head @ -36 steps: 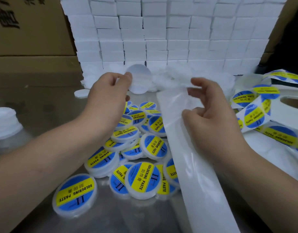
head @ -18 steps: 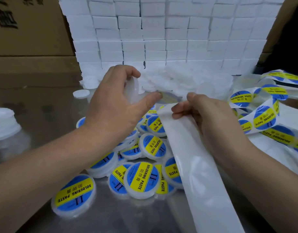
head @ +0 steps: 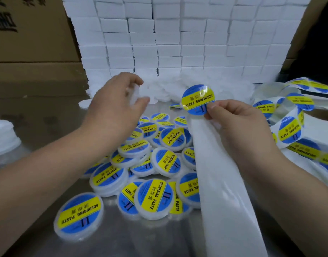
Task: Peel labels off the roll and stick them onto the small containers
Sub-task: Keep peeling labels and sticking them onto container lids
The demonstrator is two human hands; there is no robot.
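At right hand (head: pixel 241 127), 1 round blue label (head: pixel 197 99) (glossy yellow band)

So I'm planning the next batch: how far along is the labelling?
Done: a pile of labelled containers lies on the table. In hand: the right hand pinches a peeled label, the left hand holds a blank container, not yet stuck. Left: a heap of unlabelled white containers behind, and more labels on the strip at right.
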